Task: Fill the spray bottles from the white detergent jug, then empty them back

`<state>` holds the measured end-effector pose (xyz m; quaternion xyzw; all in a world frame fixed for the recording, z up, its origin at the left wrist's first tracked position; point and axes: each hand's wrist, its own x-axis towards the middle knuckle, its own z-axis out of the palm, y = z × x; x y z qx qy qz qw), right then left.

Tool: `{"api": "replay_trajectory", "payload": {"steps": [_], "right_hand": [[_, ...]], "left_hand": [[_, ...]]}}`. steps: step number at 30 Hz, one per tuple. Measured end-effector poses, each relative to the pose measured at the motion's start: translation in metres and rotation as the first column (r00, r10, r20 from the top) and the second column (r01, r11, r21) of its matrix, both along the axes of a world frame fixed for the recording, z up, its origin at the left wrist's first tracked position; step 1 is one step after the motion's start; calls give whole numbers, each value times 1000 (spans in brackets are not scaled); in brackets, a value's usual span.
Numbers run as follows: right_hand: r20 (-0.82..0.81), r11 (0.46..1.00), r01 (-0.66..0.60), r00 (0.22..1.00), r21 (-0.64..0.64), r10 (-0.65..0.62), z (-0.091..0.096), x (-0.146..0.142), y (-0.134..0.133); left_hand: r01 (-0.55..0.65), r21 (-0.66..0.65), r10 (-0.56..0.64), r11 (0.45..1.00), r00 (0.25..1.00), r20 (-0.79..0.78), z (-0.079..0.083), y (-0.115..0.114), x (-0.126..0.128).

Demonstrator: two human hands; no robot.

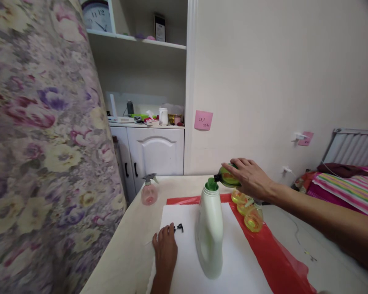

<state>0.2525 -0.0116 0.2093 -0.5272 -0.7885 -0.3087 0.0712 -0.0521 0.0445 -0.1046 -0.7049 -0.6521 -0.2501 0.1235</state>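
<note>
The right hand point(253, 179) grasps a bottle point(228, 177), neck beyond the fingers, at the jug's point(211, 232) mouth; the left hand point(166, 247) (whether clenched, I cannot tell) partly covers a pump point(180, 227) by the paper's point(239, 261) left edge.

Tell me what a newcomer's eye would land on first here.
Probably the tall pale green jug standing just right of centre on a white sheet, with a green bottle tipped at its mouth in the right grip. Next come the floral curtain filling the left side and the red plastic sheet showing along the white one's right edge.
</note>
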Motion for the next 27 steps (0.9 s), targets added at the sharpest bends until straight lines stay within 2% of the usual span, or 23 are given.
{"api": "replay_trajectory", "payload": {"steps": [27], "right_hand": [[62,999,-8,998,34,6,5,-3,3]], "left_hand": [[2,7,-2,1000,1000,-4,4,-2,1]]}}
